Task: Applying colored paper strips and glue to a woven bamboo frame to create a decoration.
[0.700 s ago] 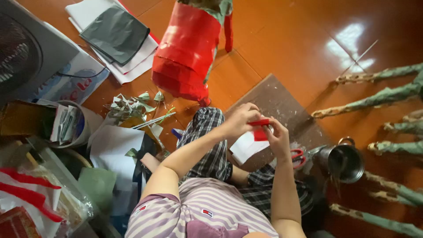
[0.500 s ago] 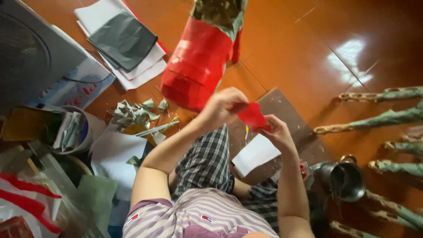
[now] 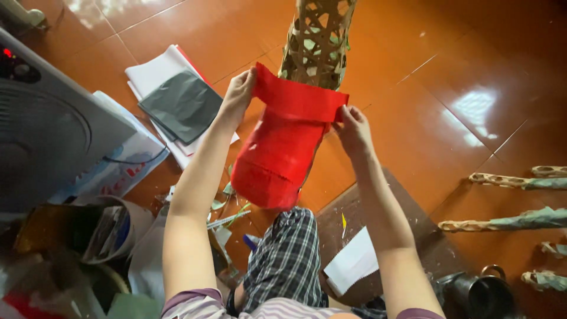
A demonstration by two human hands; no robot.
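Red paper [image 3: 298,97] stretched between left hand [image 3: 238,91] and right hand [image 3: 353,127], both pinching its corners, over woven frame [image 3: 317,38]. Lower part already covered; upper lattice bare.

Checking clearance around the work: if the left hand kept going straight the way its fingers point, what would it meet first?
Probably the woven bamboo frame; the left hand already pinches the red paper beside it. Depth is unclear.

Bare forearms, short striped sleeves edged purple at near left [image 3: 189,298], dark plaid trousers [image 3: 286,260] at near centre.
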